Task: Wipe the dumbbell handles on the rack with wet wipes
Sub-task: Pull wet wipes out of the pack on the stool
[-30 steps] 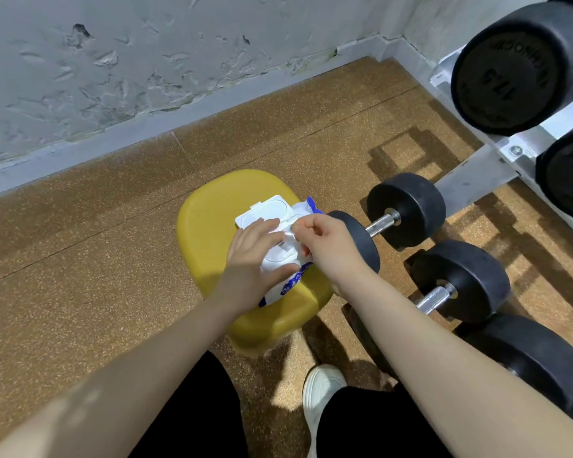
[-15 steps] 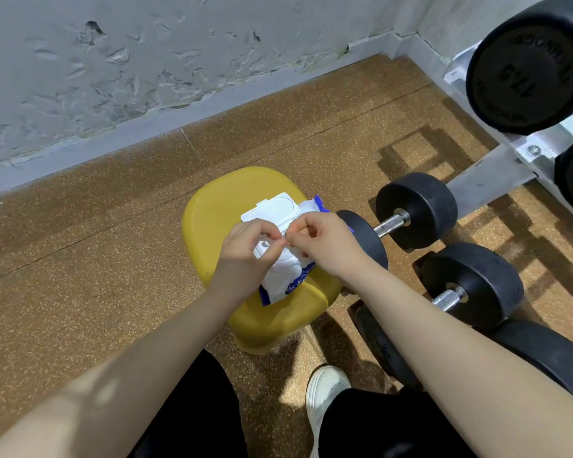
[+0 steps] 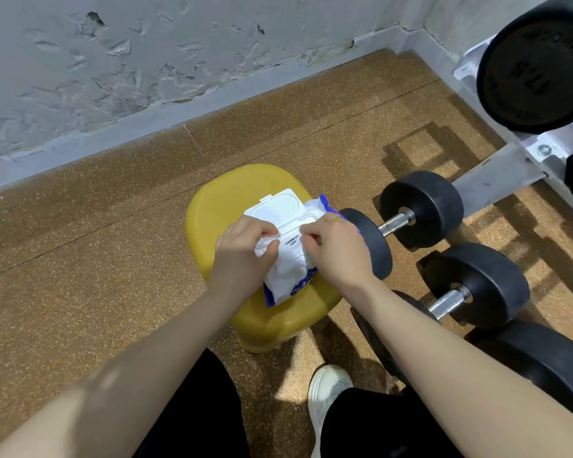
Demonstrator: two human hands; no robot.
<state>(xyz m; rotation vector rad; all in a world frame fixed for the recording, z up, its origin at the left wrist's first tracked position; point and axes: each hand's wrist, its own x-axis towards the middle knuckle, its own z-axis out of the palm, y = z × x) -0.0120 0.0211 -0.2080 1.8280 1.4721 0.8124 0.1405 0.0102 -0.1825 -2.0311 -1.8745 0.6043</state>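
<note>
The step in hand looks like drawing a wet wipe (image 3: 264, 243) from the wipes pack (image 3: 288, 256), which lies on the yellow stool (image 3: 219, 206) with its flip lid (image 3: 277, 204) open. The left hand (image 3: 242, 246) and right hand (image 3: 336, 246) each pinch a corner of the wipe. Next it likely must come free before it can go to a dumbbell handle (image 3: 394, 223), just right of the stool. Left of the stool lies open floor (image 3: 80, 242).

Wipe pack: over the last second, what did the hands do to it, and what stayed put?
The left hand, which lay flat on the wipe pack, has lifted and now pinches a wipe at the opening. The right hand has drawn a little to the right and pinches the same wipe, spreading it. The pack's lid stays open; the pack stays on the yellow stool, and the floor dumbbells have not moved.
</note>
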